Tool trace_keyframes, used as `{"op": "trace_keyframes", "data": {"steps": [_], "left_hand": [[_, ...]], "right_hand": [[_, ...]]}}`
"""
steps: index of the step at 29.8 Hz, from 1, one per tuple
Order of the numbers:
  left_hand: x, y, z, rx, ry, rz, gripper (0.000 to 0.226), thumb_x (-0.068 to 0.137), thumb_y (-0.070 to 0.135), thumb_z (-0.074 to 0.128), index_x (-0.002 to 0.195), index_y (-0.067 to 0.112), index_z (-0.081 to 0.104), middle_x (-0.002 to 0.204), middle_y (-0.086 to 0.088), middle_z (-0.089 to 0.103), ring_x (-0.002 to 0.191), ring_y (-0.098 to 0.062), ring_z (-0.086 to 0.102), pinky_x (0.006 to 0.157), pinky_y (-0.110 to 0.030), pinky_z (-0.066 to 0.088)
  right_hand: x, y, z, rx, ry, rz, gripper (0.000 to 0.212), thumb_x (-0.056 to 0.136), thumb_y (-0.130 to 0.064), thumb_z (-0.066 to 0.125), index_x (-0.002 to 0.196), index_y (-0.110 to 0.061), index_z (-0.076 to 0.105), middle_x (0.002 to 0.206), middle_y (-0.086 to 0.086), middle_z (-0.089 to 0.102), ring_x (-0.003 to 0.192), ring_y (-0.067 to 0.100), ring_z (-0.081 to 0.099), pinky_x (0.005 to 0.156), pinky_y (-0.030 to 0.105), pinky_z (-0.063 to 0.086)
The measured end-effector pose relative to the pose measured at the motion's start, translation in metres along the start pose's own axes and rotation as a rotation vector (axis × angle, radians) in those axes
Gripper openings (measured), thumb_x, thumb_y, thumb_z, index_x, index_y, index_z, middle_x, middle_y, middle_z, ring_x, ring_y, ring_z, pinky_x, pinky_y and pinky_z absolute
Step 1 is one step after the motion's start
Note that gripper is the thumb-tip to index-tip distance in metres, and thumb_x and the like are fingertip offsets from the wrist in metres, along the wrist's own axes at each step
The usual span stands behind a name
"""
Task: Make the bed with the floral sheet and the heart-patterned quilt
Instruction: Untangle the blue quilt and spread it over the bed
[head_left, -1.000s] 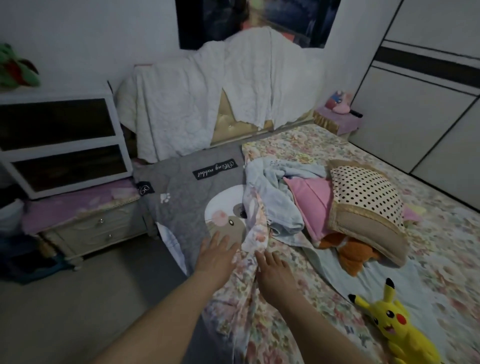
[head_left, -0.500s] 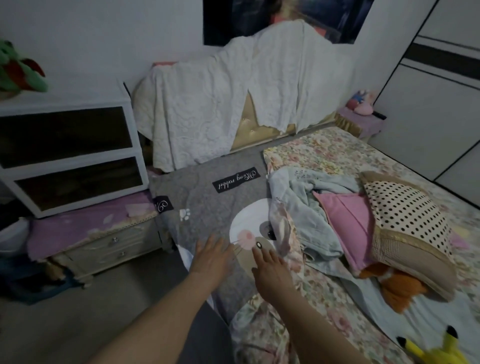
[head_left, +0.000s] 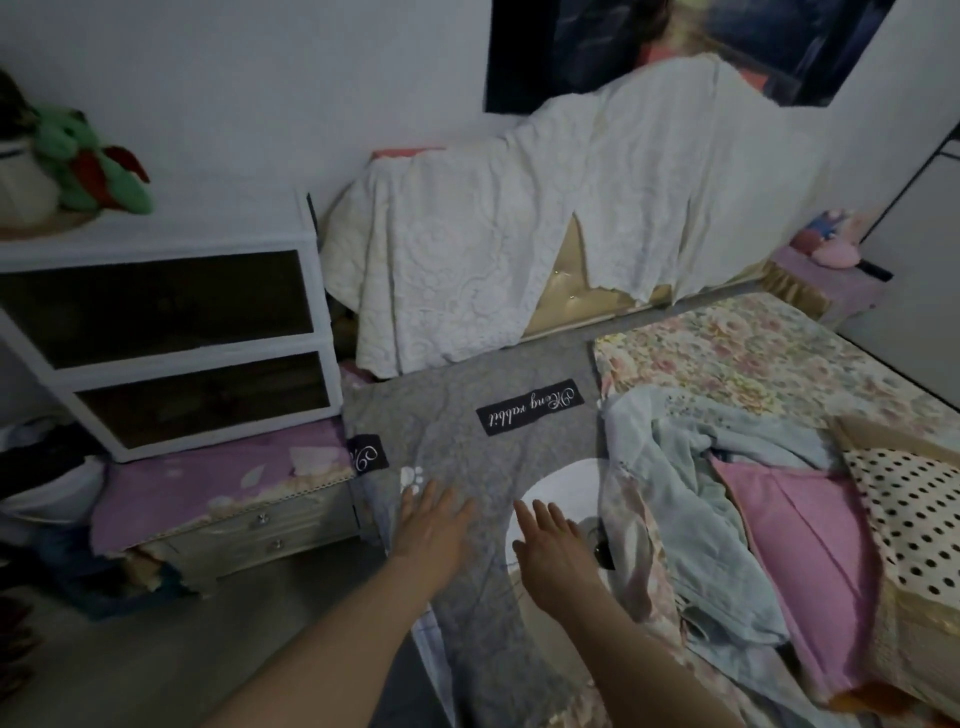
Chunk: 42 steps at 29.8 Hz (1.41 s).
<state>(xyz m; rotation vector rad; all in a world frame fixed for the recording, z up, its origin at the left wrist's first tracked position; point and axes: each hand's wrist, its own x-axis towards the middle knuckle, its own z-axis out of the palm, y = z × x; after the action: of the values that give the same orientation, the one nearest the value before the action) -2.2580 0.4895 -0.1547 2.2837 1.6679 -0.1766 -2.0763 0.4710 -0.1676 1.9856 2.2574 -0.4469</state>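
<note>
Left hand (head_left: 434, 525): flat, fingers wide, empty, on the grey rabbit pad (head_left: 457, 410) by the bed's (head_left: 428, 644) left edge.
Right hand (head_left: 553, 540): flat, wide, empty, on the pad beside the sheet's turned-back edge.
Floral sheet (head_left: 737, 343): covers the bed's right side only.
Change: 1 s ago both hands were on the sheet's bunched edge; now off it.
Quilt: likely the pale blue bundle (head_left: 675, 467); hearts indiscernible.
Meaning: sheet unspread; pad gets smoothed first, I judge.
</note>
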Motion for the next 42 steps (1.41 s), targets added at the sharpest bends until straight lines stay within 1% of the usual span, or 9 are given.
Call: {"op": "trace_keyframes", "data": {"steps": [7,10,18,24,29,33,35,39,42], "left_hand": [[0.056,-0.064,-0.002,-0.048,0.004,-0.086,0.058,0.103,0.027,0.039,0.156,0.027,0.015,0.165,-0.002,0.005,0.151,-0.028,-0.004,0.118,-0.049,-0.009],[0.085,-0.097,-0.003,-0.049,-0.034,-0.105,0.057,0.105,0.034,0.034,0.157,0.029,0.012,0.165,-0.003,0.004,0.151,-0.028,-0.006,0.120,-0.050,-0.009],[0.174,-0.193,-0.018,-0.074,-0.094,-0.054,0.063,0.103,0.037,0.037,0.157,0.029,0.005,0.165,-0.002,0.002,0.151,-0.029,-0.005,0.120,-0.051,-0.005],[0.218,-0.225,-0.019,-0.098,-0.112,-0.072,0.066,0.105,0.036,0.033,0.156,0.029,-0.007,0.165,-0.003,-0.006,0.151,-0.027,-0.009,0.121,-0.048,-0.007],[0.263,-0.247,-0.020,-0.090,-0.140,-0.046,0.065,0.105,0.035,0.036,0.157,0.029,-0.001,0.165,-0.002,-0.003,0.151,-0.028,-0.006,0.119,-0.047,-0.008],[0.295,-0.263,-0.013,-0.041,-0.100,-0.038,0.065,0.104,0.038,0.038,0.157,0.030,0.002,0.165,-0.001,-0.002,0.151,-0.026,-0.005,0.121,-0.045,-0.004],[0.310,-0.267,-0.002,-0.029,-0.070,-0.060,0.067,0.103,0.039,0.040,0.157,0.030,0.001,0.165,-0.002,-0.002,0.151,-0.026,-0.006,0.120,-0.045,-0.004],[0.329,-0.256,0.044,-0.104,-0.050,-0.135,0.087,0.098,0.043,0.050,0.154,0.024,-0.015,0.162,-0.006,-0.017,0.151,-0.032,-0.008,0.121,-0.047,0.000],[0.340,-0.247,0.086,-0.196,0.083,-0.216,0.115,0.071,0.047,0.080,0.155,0.011,0.010,0.160,-0.021,0.009,0.146,-0.043,0.021,0.112,-0.058,0.032]], "right_hand": [[0.082,-0.024,-0.003,0.020,-0.029,-0.062,0.057,0.105,-0.033,0.031,0.156,-0.021,0.008,0.160,0.005,0.020,0.149,0.026,0.014,0.119,0.040,0.017],[0.123,-0.039,-0.002,0.001,-0.021,-0.047,0.057,0.105,-0.033,0.031,0.156,-0.020,0.009,0.161,0.006,0.020,0.149,0.026,0.015,0.119,0.039,0.019],[0.230,-0.095,-0.008,0.050,-0.067,0.034,0.058,0.106,-0.033,0.027,0.157,-0.023,0.002,0.164,0.005,0.010,0.151,0.024,0.006,0.122,0.039,0.011],[0.274,-0.110,-0.008,0.081,-0.028,-0.010,0.059,0.106,-0.033,0.030,0.158,-0.023,0.003,0.165,0.005,0.010,0.152,0.022,0.005,0.122,0.037,0.008],[0.310,-0.114,0.007,0.177,0.016,-0.065,0.060,0.104,-0.030,0.037,0.157,-0.019,0.010,0.163,0.009,0.016,0.151,0.025,0.011,0.120,0.035,0.009],[0.334,-0.118,0.024,0.221,0.030,-0.111,0.065,0.096,-0.041,0.016,0.157,-0.019,0.012,0.162,0.011,0.019,0.151,0.025,0.013,0.123,0.042,0.015],[0.346,-0.118,0.036,0.252,0.015,-0.094,0.066,0.094,-0.041,0.014,0.157,-0.020,0.012,0.162,0.010,0.020,0.151,0.026,0.014,0.122,0.042,0.018],[0.381,-0.108,0.063,0.230,0.066,-0.120,0.061,0.095,-0.026,0.043,0.152,-0.017,0.023,0.155,0.012,0.037,0.142,0.030,0.035,0.111,0.046,0.039],[0.425,-0.099,0.081,0.142,0.067,-0.192,0.087,0.075,-0.017,0.079,0.149,-0.017,0.032,0.150,0.013,0.043,0.137,0.033,0.043,0.108,0.047,0.038]]}}
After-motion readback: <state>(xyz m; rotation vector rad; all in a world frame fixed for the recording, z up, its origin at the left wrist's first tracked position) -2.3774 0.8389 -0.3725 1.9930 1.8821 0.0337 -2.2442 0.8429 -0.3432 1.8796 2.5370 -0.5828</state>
